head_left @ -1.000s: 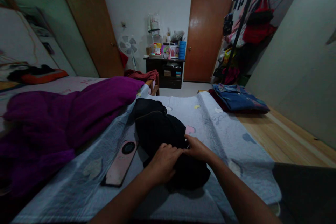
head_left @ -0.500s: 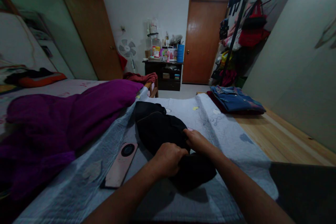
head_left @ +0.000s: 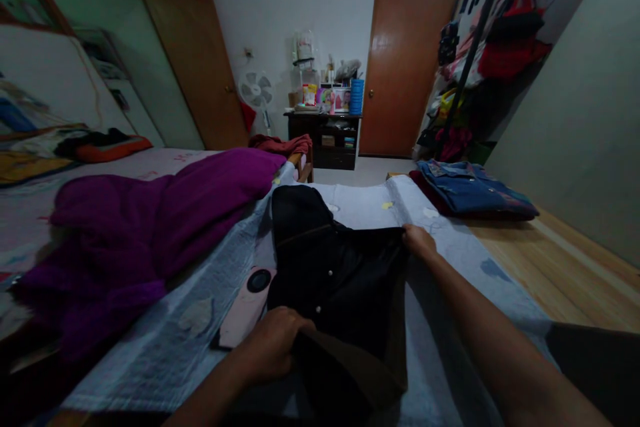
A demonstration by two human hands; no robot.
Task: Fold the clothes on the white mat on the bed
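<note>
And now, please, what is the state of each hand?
Left hand: closed, holding an edge of the black garment.
Right hand: closed, holding the black garment farther right.

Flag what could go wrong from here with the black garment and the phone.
1. The pink smartphone lies right by the left edge of the black garment, close to the left hand; a sideways tug might drag or cover it.
2. The right hand grips just a corner, so the cloth could slip free.
3. The brownish flap droops between the hands and may crease if laid down like that.
</note>
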